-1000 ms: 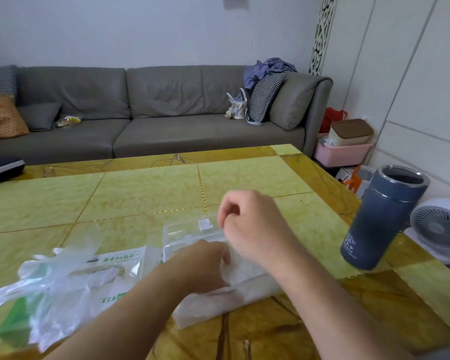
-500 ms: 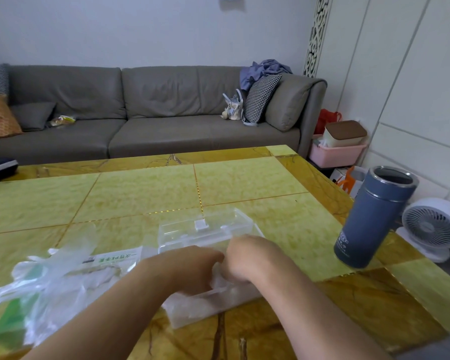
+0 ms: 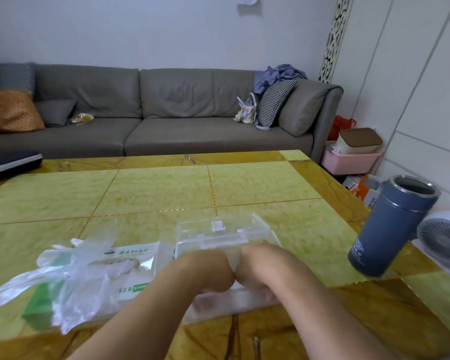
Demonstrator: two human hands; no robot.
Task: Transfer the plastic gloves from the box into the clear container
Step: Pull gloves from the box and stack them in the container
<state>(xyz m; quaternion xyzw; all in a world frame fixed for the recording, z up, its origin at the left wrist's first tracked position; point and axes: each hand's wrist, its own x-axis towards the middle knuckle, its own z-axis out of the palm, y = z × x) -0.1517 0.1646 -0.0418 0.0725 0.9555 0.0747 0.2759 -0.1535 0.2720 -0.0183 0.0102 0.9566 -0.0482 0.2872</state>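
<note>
The clear container [image 3: 264,231] stands on the table in front of me with its lid tipped open at the back. Both my hands reach down into it, knuckles touching. My left hand [image 3: 205,272] and my right hand [image 3: 256,268] have their fingers bent down onto the cloudy wad of plastic gloves [image 3: 226,306] inside. The fingers show only dimly through the near wall. Left of the container lies the green and white glove box [image 3: 134,275], flat on the table, with loose plastic gloves [image 3: 70,279] spilling over it.
A blue open flask [image 3: 390,227] stands at the table's right edge. The yellow tiled table [image 3: 153,193] stretches to a grey sofa [image 3: 166,120]. A white fan [image 3: 444,240] and a pink bin [image 3: 348,159] sit on the floor at right.
My right hand has come down from above the container into it, beside my left hand. Both hands now sit lower and closer together over the gloves inside.
</note>
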